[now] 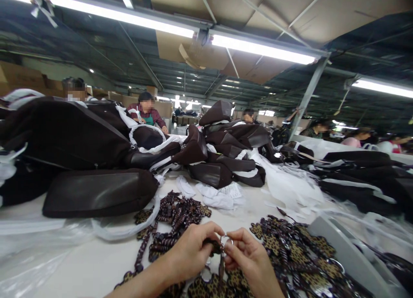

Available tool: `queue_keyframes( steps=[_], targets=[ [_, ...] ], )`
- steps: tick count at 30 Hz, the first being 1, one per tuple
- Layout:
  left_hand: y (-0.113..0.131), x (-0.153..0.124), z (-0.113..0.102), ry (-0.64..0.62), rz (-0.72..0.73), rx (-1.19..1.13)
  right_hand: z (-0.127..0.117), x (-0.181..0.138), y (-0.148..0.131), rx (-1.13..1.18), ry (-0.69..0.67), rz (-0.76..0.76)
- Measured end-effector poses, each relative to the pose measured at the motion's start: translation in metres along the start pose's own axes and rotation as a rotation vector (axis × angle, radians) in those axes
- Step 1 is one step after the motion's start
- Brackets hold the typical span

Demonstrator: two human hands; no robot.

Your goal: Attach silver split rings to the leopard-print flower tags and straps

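My left hand [190, 251] and my right hand [250, 257] meet at the bottom centre, both pinched on a small metal key ring [226, 241] with a dark strap hanging from it. Under and around my hands lie leopard-print charms [309, 263] and dark beaded strands [176, 216] in loose heaps on the white table [97, 263].
Dark brown leather bags [97, 190] with white wrapping pile up across the table at left, centre [226, 160] and right. Crumpled clear plastic [29, 246] lies at the left front. A grey tray edge [348, 250] sits at right. Several other people work beyond the piles.
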State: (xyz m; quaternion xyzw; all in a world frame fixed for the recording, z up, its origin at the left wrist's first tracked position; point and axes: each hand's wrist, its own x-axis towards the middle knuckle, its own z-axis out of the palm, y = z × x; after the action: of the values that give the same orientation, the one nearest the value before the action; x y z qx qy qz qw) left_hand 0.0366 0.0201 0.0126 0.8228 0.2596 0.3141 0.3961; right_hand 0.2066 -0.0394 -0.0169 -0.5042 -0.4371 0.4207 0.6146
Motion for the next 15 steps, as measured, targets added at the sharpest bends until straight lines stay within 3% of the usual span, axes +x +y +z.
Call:
queue_keyframes(
  steps=[3,8,10,15],
  targets=[
    [-0.007,0.007,-0.024,-0.071,-0.082,-0.039,-0.004,-0.002,-0.004,-0.021,0.119,-0.123],
    [-0.027,0.014,-0.063,0.186,-0.164,0.408,-0.010,-0.007,-0.007,-0.121,0.177,-0.319],
    [-0.032,0.013,-0.064,0.113,-0.131,0.444,-0.011,-0.008,-0.006,-0.164,0.166,-0.347],
    [-0.030,0.004,-0.060,-0.253,-0.032,0.546,-0.013,-0.011,-0.005,-0.269,0.175,-0.346]
  ],
)
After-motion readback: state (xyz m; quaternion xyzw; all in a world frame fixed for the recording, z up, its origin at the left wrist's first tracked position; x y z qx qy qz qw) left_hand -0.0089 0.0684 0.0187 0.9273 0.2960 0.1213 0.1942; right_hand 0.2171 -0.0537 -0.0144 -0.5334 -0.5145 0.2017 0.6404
